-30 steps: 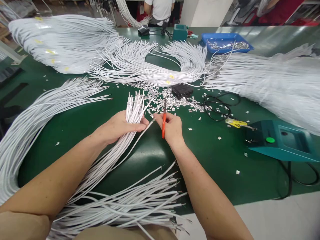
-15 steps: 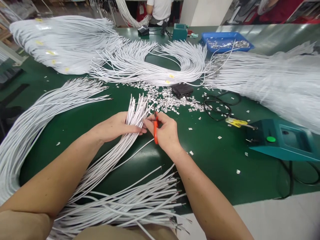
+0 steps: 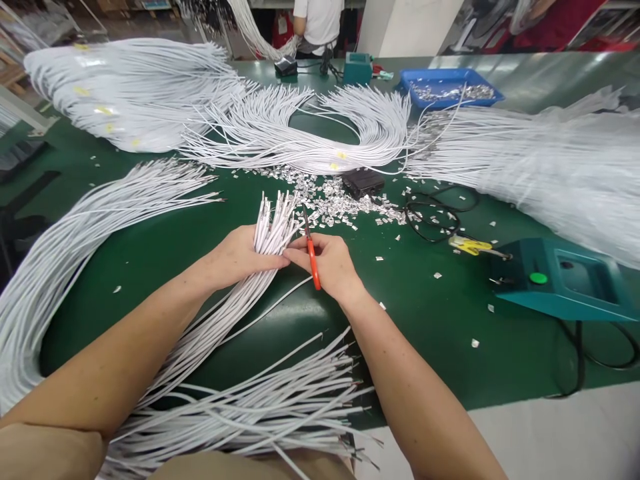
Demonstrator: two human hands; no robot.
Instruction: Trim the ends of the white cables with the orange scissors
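Note:
My left hand (image 3: 243,252) is wrapped round a bundle of thin white cables (image 3: 274,230), whose cut ends point up and away from me. Small orange-handled scissors (image 3: 313,261) are in my right hand (image 3: 333,263), blades pointing away from me. The thumb and fingertips of that hand meet the right side of the bundle beside my left thumb. One cable (image 3: 270,308) strays from the bundle below my right hand. More loose white cables (image 3: 280,400) lie nearest my body, their ends toward the right.
Small silvery scraps (image 3: 325,200) lie around a black box (image 3: 363,182). Cable bundles (image 3: 125,93) stretch along the back and left. To the right stands a teal machine (image 3: 565,277) beside yellow-handled pliers (image 3: 470,245). Behind are a blue tray (image 3: 435,103) and a person (image 3: 320,23).
The scissors have turned in my right hand, so the handles show more edge-on and the blades stand clearer of the bundle. My left hand keeps its hold on the cables.

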